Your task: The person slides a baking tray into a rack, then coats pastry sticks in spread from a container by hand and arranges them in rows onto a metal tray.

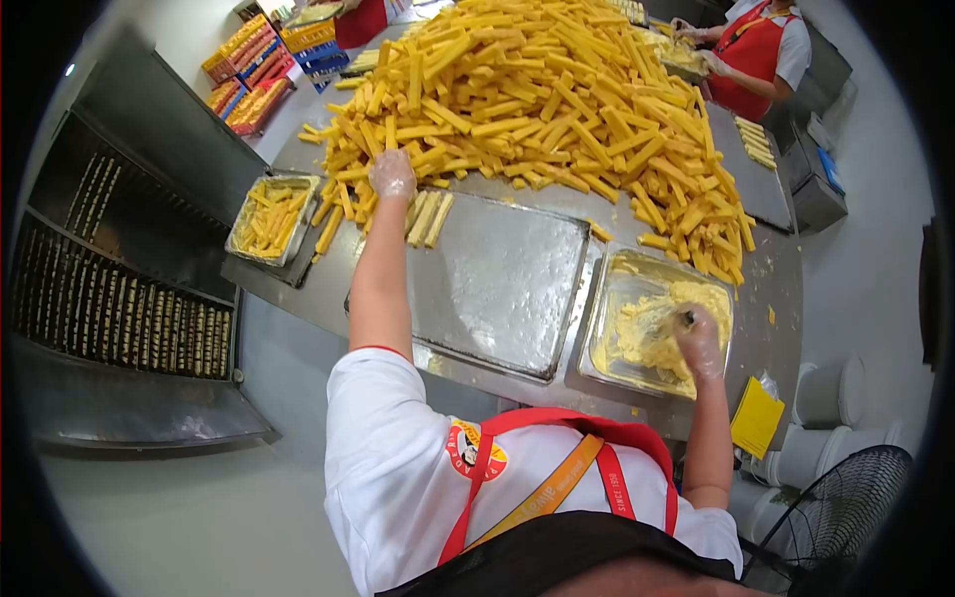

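Touching blocky yellow sticks

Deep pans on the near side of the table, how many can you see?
2: a left pan, holding yellow sticks; and a right pan, holding creamy mixture, beneath the right hand. None seems hidden.

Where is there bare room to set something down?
Mainly the baking sheet, between the pale sticks and the mixture pan. A narrower steel table strip lies between that pan and the table's right edge. Crowded: the yellow stick heap, with the left hand at it, and the pan under the right hand.
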`<state>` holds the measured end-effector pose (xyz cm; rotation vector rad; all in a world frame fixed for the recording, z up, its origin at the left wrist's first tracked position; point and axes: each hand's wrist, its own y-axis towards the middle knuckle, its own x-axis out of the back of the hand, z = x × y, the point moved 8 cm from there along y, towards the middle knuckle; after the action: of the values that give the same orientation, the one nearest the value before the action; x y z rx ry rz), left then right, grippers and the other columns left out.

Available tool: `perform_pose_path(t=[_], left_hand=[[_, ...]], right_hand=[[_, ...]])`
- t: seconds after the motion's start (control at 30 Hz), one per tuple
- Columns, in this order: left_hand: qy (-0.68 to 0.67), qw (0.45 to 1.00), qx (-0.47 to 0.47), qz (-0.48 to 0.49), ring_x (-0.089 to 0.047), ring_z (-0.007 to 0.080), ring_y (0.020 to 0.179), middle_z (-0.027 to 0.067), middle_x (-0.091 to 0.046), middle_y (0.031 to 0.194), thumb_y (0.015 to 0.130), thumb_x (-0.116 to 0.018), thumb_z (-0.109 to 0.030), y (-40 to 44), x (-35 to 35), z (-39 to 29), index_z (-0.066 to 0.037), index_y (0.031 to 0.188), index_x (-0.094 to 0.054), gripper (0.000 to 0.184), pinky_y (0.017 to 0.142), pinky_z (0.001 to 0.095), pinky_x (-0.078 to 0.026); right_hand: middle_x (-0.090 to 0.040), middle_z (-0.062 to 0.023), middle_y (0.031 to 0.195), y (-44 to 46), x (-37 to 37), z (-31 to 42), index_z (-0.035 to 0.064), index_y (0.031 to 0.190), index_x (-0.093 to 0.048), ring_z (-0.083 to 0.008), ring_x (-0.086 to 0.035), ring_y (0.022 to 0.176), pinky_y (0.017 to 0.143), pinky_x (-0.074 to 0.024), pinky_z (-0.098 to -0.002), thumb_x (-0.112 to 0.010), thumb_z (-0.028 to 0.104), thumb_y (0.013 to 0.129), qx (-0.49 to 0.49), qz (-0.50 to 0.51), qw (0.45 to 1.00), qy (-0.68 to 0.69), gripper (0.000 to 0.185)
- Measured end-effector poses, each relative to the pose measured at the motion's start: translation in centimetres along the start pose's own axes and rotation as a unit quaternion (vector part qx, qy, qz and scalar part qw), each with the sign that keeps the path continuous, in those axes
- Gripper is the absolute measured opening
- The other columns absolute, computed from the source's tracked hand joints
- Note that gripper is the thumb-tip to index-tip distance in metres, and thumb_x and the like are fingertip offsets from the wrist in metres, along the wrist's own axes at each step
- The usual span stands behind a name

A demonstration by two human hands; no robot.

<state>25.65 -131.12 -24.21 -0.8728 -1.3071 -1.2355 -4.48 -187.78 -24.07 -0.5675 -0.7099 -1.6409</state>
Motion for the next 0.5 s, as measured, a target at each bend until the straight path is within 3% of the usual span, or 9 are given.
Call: perform_pose_path(t=[0.03,0.13,0.23,0.27,0.3,0.37,0.4,0.47,0.5], left_hand=[[-0.025,1.000,0.004,-0.010,-0.060,0.0298,0.107,0.0115,-0.061,0.117,0.092,-0.051,-0.017,-0.3,0.1,0.1,-0.011,0.118,-0.060,0.027,0.082,0.0437,-0.052],[-0.096,0.991,-0.002,-0.093,-0.065,0.0314,0.097,0.0136,-0.065,0.107,0.087,-0.058,-0.020,-0.6,-0.7,1.2,-0.010,0.119,-0.057,0.033,0.080,0.0452,-0.052],[-0.217,0.957,-0.028,-0.193,-0.067,0.0314,0.085,0.0165,-0.069,0.092,0.075,-0.074,-0.020,-3.4,1.4,0.8,-0.008,0.111,-0.062,0.040,0.078,0.0419,-0.052],[-0.314,0.932,-0.036,-0.176,-0.067,0.0308,0.084,0.0168,-0.069,0.093,0.073,-0.075,-0.019,-5.2,2.9,-0.1,-0.007,0.109,-0.063,0.039,0.077,0.0404,-0.052],[-0.407,0.899,-0.043,-0.156,-0.067,0.0302,0.083,0.0171,-0.069,0.093,0.072,-0.077,-0.018,-7.2,4.9,-1.3,-0.007,0.106,-0.065,0.038,0.076,0.0389,-0.053],[-0.507,0.851,-0.072,-0.119,-0.066,0.0227,0.077,0.0142,-0.070,0.094,0.071,-0.079,-0.017,-9.1,4.1,-4.7,-0.004,0.102,-0.069,0.035,0.073,0.0346,-0.052],[-0.561,0.819,-0.091,-0.077,-0.065,0.0203,0.077,0.0124,-0.071,0.093,0.073,-0.078,-0.016,-11.1,4.7,-7.3,-0.003,0.104,-0.069,0.035,0.073,0.0340,-0.052],[-0.659,0.742,-0.125,0.019,-0.064,0.0156,0.078,0.0089,-0.071,0.092,0.076,-0.076,-0.016,-16.7,7.6,-13.6,-0.003,0.109,-0.068,0.036,0.072,0.0326,-0.052],[-0.659,0.736,-0.147,0.057,-0.063,0.0146,0.079,0.0080,-0.071,0.093,0.077,-0.075,-0.015,-18.6,7.1,-16.6,-0.002,0.110,-0.067,0.036,0.072,0.0319,-0.052]], right_hand=[[-0.065,-0.0049,0.081,-0.3,-1.3,1.1,-0.0004,0.093,-0.064,-0.0157,-0.061,0.068,0.063,-0.0489,-0.0296,-0.070,0.012,0.081,0.001,0.065,0.997,0.049,0.019],[-0.067,-0.0102,0.078,1.0,-0.4,-3.3,0.0014,0.095,-0.065,-0.0197,-0.064,0.070,0.063,-0.0492,-0.0321,-0.068,0.010,0.083,-0.152,0.073,0.963,0.208,0.015],[-0.068,-0.0120,0.085,3.0,3.7,-5.1,0.0005,0.097,-0.064,-0.0221,-0.065,0.073,0.066,-0.0500,-0.0320,-0.068,0.009,0.082,-0.110,-0.092,0.989,-0.021,0.018],[-0.068,-0.0119,0.087,3.0,4.4,-5.1,0.0002,0.097,-0.064,-0.0224,-0.065,0.075,0.067,-0.0503,-0.0320,-0.068,0.010,0.082,-0.076,-0.128,0.982,-0.120,0.019],[-0.068,-0.0123,0.089,2.4,3.2,-4.5,-0.0003,0.099,-0.064,-0.0233,-0.065,0.081,0.071,-0.0500,-0.0340,-0.070,0.012,0.081,-0.003,-0.116,0.987,-0.113,0.023],[-0.068,-0.0129,0.090,0.8,0.4,-2.2,-0.0001,0.101,-0.064,-0.0233,-0.065,0.084,0.073,-0.0493,-0.0355,-0.070,0.015,0.081,-0.005,0.038,0.999,0.005,0.026],[-0.068,-0.0131,0.090,-0.5,-0.8,-1.0,0.0001,0.102,-0.065,-0.0233,-0.065,0.085,0.074,-0.0490,-0.0362,-0.071,0.017,0.080,-0.013,0.113,0.991,0.065,0.027],[-0.068,-0.0131,0.089,-1.1,0.5,-1.5,0.0001,0.102,-0.065,-0.0227,-0.065,0.083,0.074,-0.0492,-0.0364,-0.071,0.019,0.080,-0.110,0.092,0.987,0.068,0.029],[-0.068,-0.0133,0.088,-0.4,1.6,-2.8,0.0003,0.101,-0.065,-0.0233,-0.065,0.083,0.074,-0.0495,-0.0359,-0.072,0.020,0.079,-0.141,0.078,0.986,0.037,0.030]])
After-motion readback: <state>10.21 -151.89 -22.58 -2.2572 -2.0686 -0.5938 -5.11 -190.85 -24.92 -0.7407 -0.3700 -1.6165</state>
